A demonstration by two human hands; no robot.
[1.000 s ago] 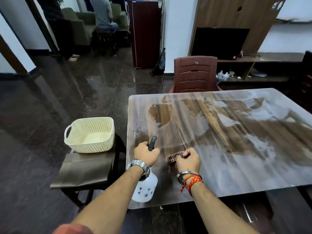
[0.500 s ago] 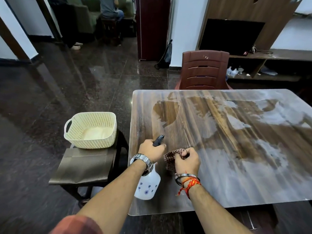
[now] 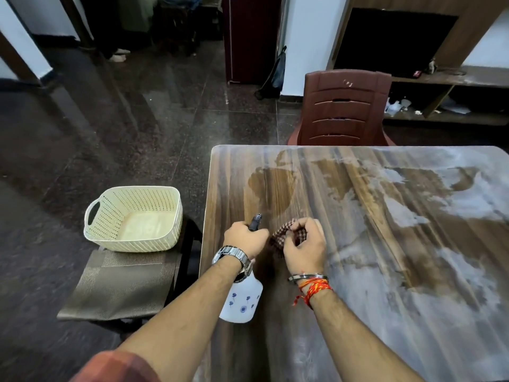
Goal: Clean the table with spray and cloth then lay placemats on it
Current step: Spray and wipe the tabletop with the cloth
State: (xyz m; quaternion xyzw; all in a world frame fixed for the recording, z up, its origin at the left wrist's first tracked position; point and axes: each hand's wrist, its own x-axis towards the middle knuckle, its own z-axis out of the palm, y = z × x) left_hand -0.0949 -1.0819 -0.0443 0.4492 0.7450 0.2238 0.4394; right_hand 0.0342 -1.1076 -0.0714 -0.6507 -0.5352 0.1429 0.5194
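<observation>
While gripped: spray bottle (image 3: 242,300), cloth (image 3: 289,235).

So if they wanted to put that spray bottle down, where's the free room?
Nearly the whole table is bare: the stretch from the chair down its right side holds nothing. Only the near left corner is crowded, where the left hand holds the spray bottle beside the right hand bunching the cloth. The basket is empty.

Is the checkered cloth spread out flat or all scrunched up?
Scrunched up. The cloth is bunched in the right hand, fingers curled around it, only a small wad showing above the table.
</observation>
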